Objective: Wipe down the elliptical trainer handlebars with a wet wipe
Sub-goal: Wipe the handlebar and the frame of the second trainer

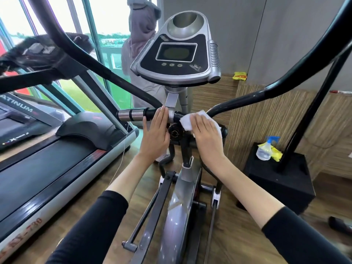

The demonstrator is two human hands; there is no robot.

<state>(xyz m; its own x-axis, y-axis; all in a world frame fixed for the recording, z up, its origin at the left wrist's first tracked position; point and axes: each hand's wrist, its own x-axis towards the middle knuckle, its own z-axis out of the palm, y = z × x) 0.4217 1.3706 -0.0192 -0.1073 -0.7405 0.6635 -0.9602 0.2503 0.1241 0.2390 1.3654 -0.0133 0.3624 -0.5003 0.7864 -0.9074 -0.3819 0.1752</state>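
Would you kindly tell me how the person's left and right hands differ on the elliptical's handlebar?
The left hand rests bare on the handlebar, while the right hand presses a white wipe against it. The left hand sits left of the silver centre bracket; the right hand sits right of it. Both lie flat with straight fingers, and both arms wear black sleeves.

Handlebar (152, 112), access:
- Above: console (177, 54) overhangs the middle.
- Sides: left swing arm (114, 80) and right swing arm (247, 98) curve in towards the bar.
- Below: knob (174, 133) just under the centre.
- Further out: treadmill (57, 149) at left, black box (276, 178) at right.
- Bare floor (238, 235) between.
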